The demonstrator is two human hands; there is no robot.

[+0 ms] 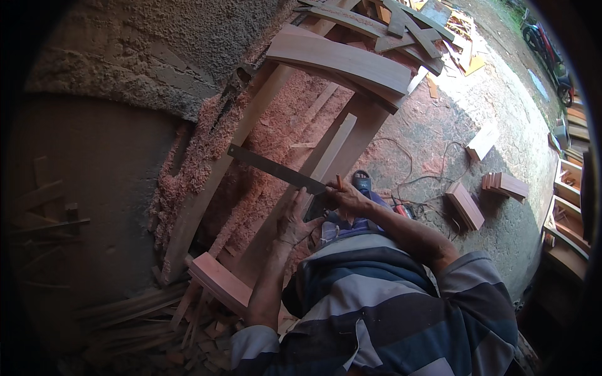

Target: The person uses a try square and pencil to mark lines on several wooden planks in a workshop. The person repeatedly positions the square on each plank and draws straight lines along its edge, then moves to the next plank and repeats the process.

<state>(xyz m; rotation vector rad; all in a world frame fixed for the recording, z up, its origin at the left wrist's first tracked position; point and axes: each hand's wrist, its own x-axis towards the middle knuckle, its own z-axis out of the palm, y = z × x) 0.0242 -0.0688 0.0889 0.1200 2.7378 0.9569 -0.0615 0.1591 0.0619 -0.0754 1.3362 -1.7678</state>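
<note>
A dark flat blade, perhaps a try square's or a handsaw's [275, 168], spans from the far rail of a wooden workbench [207, 190] to its near plank. My right hand [349, 199] is closed around the blade's near end, with a pencil [339, 182] sticking up from the fingers. My left hand [292, 223] has its fingers spread, the fingertips touching the blade's near edge. Under the blade's near part lies a narrow pale wood strip [335, 148] on the near plank [360, 129]. What else the right hand covers is hidden.
Curved boards [338, 58] lie across the bench's far end, stacked reddish boards [221, 282] at its near end. Wood shavings [277, 117] fill the gap between the rails. Board stacks [464, 205], cables and a red power tool [402, 210] are on the floor at right; a rough wall stands left.
</note>
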